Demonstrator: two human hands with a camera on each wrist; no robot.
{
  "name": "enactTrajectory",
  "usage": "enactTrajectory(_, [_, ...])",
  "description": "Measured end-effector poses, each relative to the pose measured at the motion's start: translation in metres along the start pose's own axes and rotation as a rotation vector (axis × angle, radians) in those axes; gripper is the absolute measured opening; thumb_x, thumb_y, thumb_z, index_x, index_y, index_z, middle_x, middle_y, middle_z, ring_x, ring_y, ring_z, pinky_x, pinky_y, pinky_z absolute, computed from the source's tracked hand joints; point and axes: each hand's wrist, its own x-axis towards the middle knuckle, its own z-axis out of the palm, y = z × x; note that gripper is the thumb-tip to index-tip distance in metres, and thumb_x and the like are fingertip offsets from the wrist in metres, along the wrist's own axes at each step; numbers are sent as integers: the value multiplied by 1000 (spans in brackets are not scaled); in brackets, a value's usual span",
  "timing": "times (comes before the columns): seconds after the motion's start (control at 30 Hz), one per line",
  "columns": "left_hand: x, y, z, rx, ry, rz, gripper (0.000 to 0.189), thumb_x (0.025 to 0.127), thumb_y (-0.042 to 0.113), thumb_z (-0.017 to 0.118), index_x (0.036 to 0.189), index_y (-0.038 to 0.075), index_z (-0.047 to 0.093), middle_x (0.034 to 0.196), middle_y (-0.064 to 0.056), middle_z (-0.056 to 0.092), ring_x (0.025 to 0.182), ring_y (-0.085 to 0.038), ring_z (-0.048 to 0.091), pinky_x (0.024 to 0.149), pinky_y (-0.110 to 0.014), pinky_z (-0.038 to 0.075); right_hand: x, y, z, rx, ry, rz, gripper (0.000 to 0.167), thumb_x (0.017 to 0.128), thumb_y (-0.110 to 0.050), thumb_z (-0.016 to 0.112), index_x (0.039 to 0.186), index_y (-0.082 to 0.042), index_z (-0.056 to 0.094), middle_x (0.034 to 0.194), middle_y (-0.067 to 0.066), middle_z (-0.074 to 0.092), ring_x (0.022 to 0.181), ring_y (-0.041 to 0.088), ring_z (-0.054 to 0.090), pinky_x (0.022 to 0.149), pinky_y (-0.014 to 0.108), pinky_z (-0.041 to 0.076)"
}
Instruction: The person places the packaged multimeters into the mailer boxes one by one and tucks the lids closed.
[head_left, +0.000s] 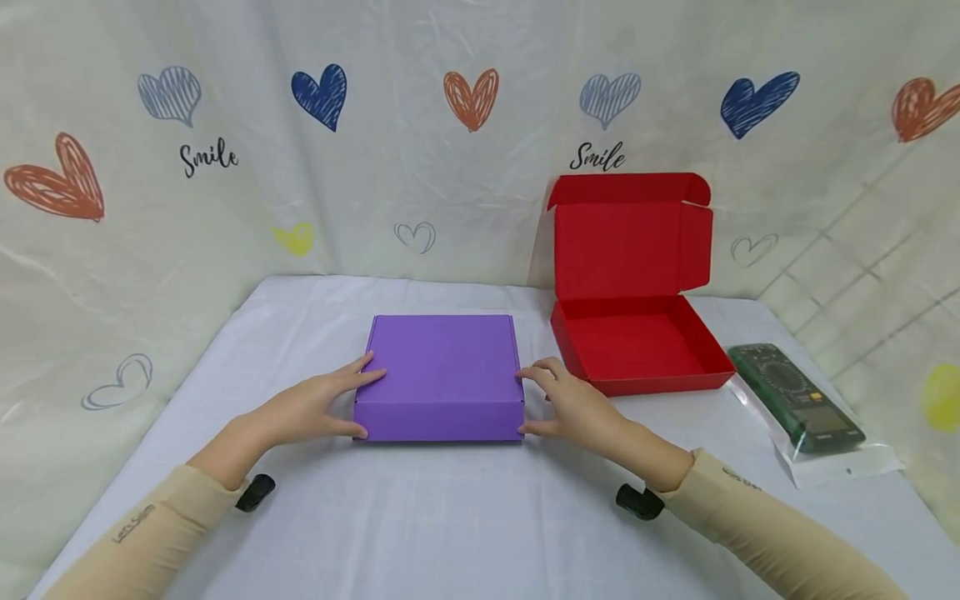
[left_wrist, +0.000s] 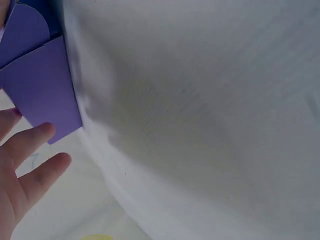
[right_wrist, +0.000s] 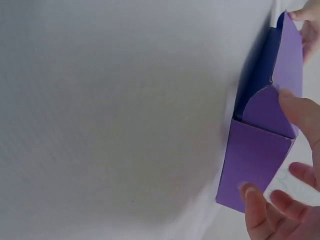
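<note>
A purple cardboard box (head_left: pixel 442 358) lies on the white cloth, lid down, between both hands. The left hand (head_left: pixel 318 404) is spread at its left side, with fingers over the lid's left edge and thumb near the front left corner. At the right side is the right hand (head_left: pixel 573 404), its index finger at the lid edge and thumb at the front corner. The right wrist view shows this thumb (right_wrist: pixel 300 112) touching the lid's front flap (right_wrist: pixel 287 62). A dark blue gap shows under that flap. Spread fingers (left_wrist: pixel 47 175) lie beside the box's side wall (left_wrist: pixel 47 92) in the left wrist view.
A red cardboard box (head_left: pixel 645 387) stands with its lid raised at the back right, close to the right hand. Right of it lies a green and black multimeter (head_left: pixel 795 400) in a clear plastic bag (head_left: pixel 817 475). A heart-print curtain (head_left: pixel 480 192) hangs behind the table.
</note>
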Motion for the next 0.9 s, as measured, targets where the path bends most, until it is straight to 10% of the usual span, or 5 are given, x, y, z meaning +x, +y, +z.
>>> enactTrajectory(0.37, [3,-4,0,249,38,100,92,83,45,84,159,16,41,166,-17,25,148,-47,27,109,-70,33,7,-3,5,-78,-147,-97,95,86,-38,85,161,-11,34,168,15,21,143,40,42,92,44,57])
enactTrajectory(0.9, [8,-4,5,432,80,181,92,81,41,85,156,6,43,158,-24,38,144,-44,38,106,-70,36,12,-6,1,-72,-161,-137,88,87,-29,84,158,-6,37,163,22,30,132,41,54,101,47,51])
